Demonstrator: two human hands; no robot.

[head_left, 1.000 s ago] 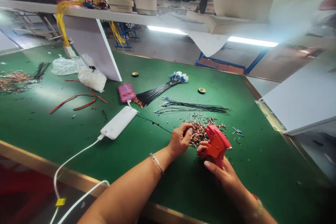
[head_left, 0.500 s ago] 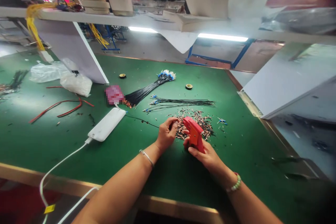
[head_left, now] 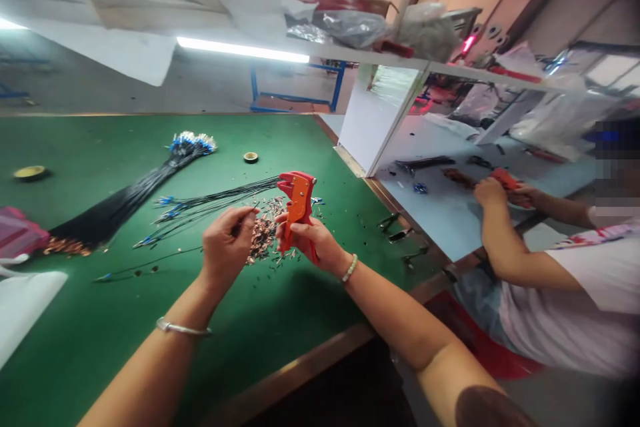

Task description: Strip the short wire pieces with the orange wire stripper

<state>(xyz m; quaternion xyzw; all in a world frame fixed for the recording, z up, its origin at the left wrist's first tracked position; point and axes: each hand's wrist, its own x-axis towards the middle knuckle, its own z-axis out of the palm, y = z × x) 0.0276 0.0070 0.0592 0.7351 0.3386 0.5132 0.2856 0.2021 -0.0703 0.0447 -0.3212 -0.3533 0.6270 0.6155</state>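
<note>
The right hand (head_left: pixel 311 240) clenches a red-orange plastic wire stripper (head_left: pixel 299 203) upright, its head toward twelve o'clock, close to the left hand (head_left: pixel 227 247), whose fingers (head_left: pixel 245 215) pinch something too thin to tell, above one heap of copper terminals (head_left: pixel 263 237); two blue-tipped black wire bundles (head_left: pixel 127 203) lie toward eleven o'clock.

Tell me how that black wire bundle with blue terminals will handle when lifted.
The thin black wires will probably droop and flop, since they fan out loosely. The crowded blue terminals may well snag on each other.
</note>
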